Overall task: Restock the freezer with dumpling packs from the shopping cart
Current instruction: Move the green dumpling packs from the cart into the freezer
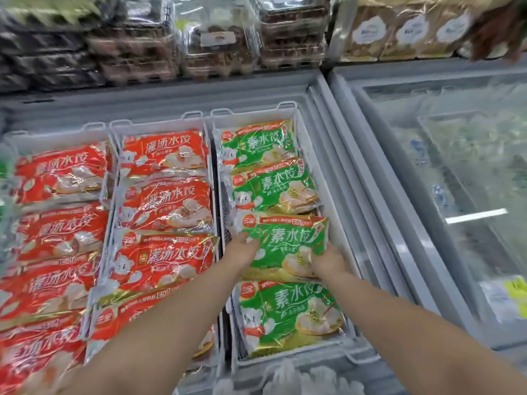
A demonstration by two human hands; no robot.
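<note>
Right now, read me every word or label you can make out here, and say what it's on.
"素水饺": the held green pack and the other green packs.
"灌汤水饺": the red packs.
"三全": red oval logo on pack corners.
Too blurred to read: the packs' small banner print, the shelf bag labels, the yellow tag on the right freezer.

Both arms out fwd, L hand & R hand w/ fingers round green pack
</note>
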